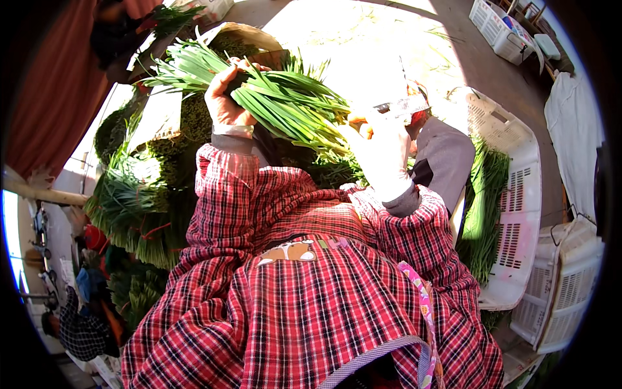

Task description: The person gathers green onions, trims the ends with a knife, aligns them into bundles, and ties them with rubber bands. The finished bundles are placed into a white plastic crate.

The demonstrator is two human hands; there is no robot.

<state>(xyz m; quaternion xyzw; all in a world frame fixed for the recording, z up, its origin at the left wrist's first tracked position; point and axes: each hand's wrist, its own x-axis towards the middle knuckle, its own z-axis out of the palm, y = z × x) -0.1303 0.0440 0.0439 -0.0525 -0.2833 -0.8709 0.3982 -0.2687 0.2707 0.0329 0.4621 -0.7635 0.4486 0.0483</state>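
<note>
My left hand (228, 97) is raised and wrapped around a bunch of garlic chives (296, 104), with leaf tips fanning out to its left. The bunch slants down to the right toward my right hand (384, 150). That hand is washed out by sunlight, with its fingers at the stem end of the bunch; glare hides its exact grip. Just beyond it is a small silvery and dark object (393, 106) with red strands, too bright to make out. More loose chives (337, 167) lie under the bunch, above my lap.
Tied chive bundles (141, 189) are stacked at my left beside a cardboard piece (158, 116). A white plastic crate (522, 194) holding chives (486, 209) stands at my right; another crate (559, 287) is behind it. Co-workers (116, 39) (82, 321) are at far left and lower left.
</note>
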